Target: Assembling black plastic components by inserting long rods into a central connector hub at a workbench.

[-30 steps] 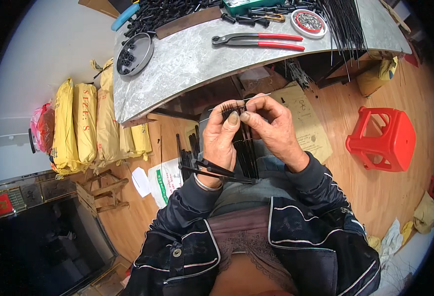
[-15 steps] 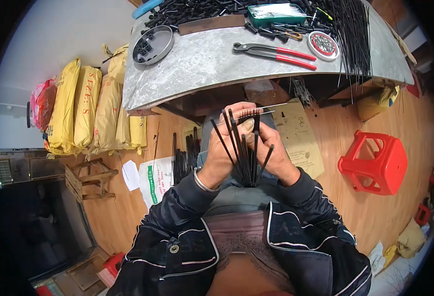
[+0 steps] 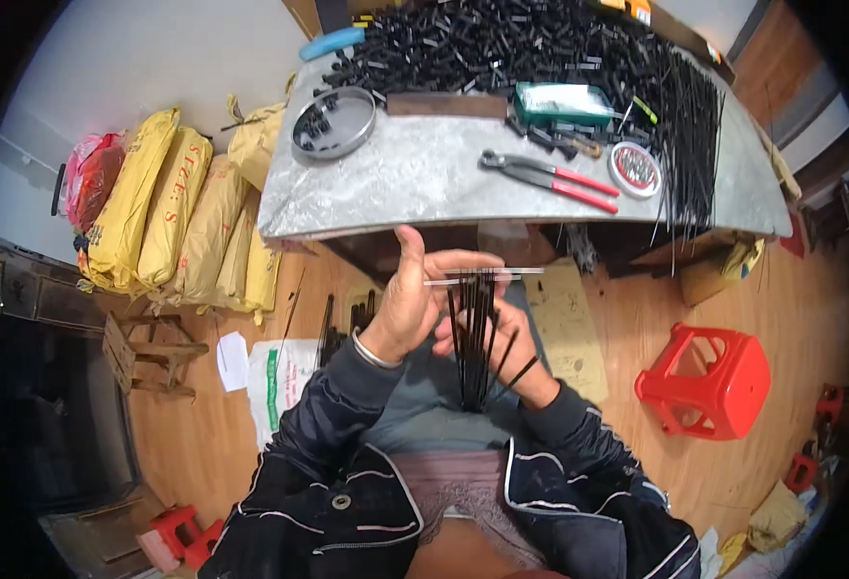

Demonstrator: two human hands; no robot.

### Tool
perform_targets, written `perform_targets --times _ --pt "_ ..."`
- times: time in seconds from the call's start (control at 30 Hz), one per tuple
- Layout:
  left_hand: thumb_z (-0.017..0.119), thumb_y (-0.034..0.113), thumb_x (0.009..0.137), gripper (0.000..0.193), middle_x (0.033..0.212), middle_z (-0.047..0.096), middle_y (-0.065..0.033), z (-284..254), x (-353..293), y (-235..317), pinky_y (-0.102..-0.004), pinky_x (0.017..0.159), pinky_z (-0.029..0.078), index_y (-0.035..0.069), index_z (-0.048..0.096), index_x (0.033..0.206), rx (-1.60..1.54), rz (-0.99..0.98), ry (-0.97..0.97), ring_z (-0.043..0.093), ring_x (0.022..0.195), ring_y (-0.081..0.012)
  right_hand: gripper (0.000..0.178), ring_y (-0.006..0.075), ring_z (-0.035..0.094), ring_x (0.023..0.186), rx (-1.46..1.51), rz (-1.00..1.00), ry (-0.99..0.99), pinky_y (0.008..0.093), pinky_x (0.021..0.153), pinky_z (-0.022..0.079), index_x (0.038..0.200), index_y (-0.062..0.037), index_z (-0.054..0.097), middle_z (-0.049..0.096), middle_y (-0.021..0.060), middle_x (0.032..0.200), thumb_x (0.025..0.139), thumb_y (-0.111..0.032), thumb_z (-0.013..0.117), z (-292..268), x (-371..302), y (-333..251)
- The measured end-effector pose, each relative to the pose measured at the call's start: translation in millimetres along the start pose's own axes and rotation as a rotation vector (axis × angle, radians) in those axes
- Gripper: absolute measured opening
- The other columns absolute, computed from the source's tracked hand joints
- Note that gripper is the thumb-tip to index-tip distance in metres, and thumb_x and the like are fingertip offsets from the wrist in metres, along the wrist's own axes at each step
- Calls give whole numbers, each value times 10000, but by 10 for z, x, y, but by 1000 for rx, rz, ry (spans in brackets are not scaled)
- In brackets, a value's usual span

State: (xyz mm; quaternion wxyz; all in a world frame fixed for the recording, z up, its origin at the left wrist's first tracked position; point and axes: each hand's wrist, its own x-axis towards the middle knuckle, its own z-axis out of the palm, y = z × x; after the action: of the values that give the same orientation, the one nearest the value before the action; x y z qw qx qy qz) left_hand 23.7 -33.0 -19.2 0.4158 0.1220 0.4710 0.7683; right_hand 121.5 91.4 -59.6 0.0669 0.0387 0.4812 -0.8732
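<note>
Over my lap, a bundle of thin black rods (image 3: 471,352) hangs down, its upper ends lined up along thin metal wires (image 3: 526,271) that lie crosswise. My right hand (image 3: 513,340) is closed around the bundle from the right side; the rods partly hide its fingers. One rod slants out to the right. My left hand (image 3: 408,307) is at the bundle's upper left, its thumb raised and apart, its fingers stretched out behind the row of rod ends. Whether those fingers touch the rods I cannot tell.
Ahead, a grey table (image 3: 424,183) bears heaped black parts (image 3: 473,48), red-handled pliers (image 3: 550,180), a round tray (image 3: 335,125), a green box (image 3: 564,104) and a dish (image 3: 634,169) of small metal pieces. A red stool (image 3: 709,381) stands right, yellow sacks (image 3: 173,203) left.
My left thumb has lifted off the rod ends and my left fingers have straightened. My right hand has shifted lower on the bundle. The view has tilted, so the table shows lower.
</note>
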Motion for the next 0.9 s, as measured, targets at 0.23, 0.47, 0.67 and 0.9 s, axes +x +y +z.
perform_targets --times 0.23,0.47,0.67,0.9 --pt "147 735 876 907 919 673 -119 43 -20 -18 -307 751 556 -10 628 1068 90 -90 46 665 844 -181 248 206 678 785 -24 3 -34 297 717 563 1083 64 569 671 118 896 975 -149 503 63 -23 -41" --pt "174 624 959 783 1005 635 -144 -182 180 156 -332 845 499 -27 564 1154 11 73 106 635 875 -227 268 223 676 827 175 81 53 328 762 568 1123 64 547 651 135 959 972 -157 524 19 43 -10" --pt "494 282 982 339 836 627 -62 -479 1028 864 -240 624 497 -31 605 1052 343 261 221 604 667 -117 291 339 663 880 113 108 75 425 785 560 1143 83 507 631 227 975 958 -141 523 -76 164 72" --pt "638 153 784 176 784 684 -154 -900 2775 1722 -333 675 527 45 717 898 1147 829 512 670 699 -272 291 308 664 890 139 161 96 400 798 555 1154 76 512 637 212 983 980 -155 479 -216 329 -15"
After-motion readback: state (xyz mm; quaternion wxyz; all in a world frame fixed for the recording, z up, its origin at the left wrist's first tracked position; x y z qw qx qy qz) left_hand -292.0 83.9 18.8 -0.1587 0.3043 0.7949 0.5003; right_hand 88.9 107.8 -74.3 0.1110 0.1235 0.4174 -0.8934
